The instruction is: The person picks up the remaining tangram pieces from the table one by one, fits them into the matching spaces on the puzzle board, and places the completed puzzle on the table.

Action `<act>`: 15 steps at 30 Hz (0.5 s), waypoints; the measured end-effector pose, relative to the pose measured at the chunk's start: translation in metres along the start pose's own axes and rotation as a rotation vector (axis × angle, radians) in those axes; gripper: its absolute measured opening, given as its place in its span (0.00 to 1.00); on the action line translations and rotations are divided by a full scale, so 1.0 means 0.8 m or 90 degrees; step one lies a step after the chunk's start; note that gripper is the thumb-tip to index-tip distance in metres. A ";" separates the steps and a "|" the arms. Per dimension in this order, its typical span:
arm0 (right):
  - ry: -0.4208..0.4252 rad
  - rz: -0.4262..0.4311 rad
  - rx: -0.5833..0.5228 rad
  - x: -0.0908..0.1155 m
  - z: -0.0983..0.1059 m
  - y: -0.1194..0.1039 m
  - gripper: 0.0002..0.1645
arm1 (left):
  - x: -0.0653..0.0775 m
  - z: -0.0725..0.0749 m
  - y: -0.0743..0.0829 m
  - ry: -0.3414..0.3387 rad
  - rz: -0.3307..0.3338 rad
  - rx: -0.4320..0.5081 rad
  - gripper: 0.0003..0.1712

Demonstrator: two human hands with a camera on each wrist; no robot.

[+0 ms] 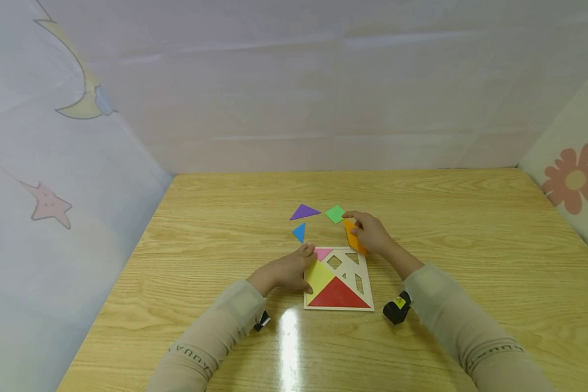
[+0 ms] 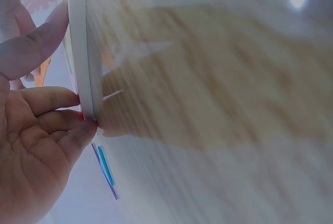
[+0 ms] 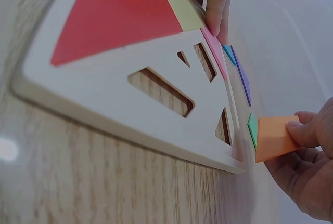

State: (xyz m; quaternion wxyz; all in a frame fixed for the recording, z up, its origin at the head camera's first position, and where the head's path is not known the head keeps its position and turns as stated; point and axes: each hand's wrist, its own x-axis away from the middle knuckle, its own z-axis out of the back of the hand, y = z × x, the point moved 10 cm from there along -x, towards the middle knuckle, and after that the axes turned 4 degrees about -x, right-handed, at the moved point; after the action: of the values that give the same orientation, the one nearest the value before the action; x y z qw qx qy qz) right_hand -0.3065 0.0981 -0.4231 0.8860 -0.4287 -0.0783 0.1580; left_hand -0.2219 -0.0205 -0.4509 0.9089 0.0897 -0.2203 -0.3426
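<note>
We record an orange piece point(image 3: 274, 136), green square point(image 1: 335, 214), purple triangle point(image 1: 304, 212), blue triangle point(image 1: 299, 232), pink piece point(image 1: 322, 254), yellow piece point(image 1: 319, 277) and red triangle point(image 1: 340, 295); the board point(image 3: 161, 57) is cream, the table point(image 1: 201, 245) wood-grained yellow-brown, the sleeves point(image 1: 206, 326) beige, dark-lettered.

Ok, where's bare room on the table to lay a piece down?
Wide patches: right of the right hand and left of the blue triangle; a strip runs between the purple triangle and back wall. It's crowded at the board: left hand on its edge, orange piece and green square by its far side.
</note>
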 end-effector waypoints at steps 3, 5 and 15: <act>0.000 0.002 -0.002 0.001 -0.001 0.001 0.22 | 0.000 -0.001 0.000 -0.001 0.000 0.003 0.47; -0.002 0.000 -0.005 0.001 -0.001 0.001 0.21 | 0.000 -0.001 0.000 -0.002 0.000 0.005 0.47; -0.018 -0.017 -0.043 0.007 -0.006 0.006 0.20 | 0.001 0.002 0.002 0.001 -0.004 0.004 0.47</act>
State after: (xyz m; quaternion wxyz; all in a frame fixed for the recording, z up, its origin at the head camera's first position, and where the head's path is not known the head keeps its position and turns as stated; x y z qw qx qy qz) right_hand -0.3009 0.0992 -0.4296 0.8718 -0.4553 -0.1016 0.1492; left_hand -0.2211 -0.0199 -0.4488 0.9077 0.0938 -0.2204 -0.3445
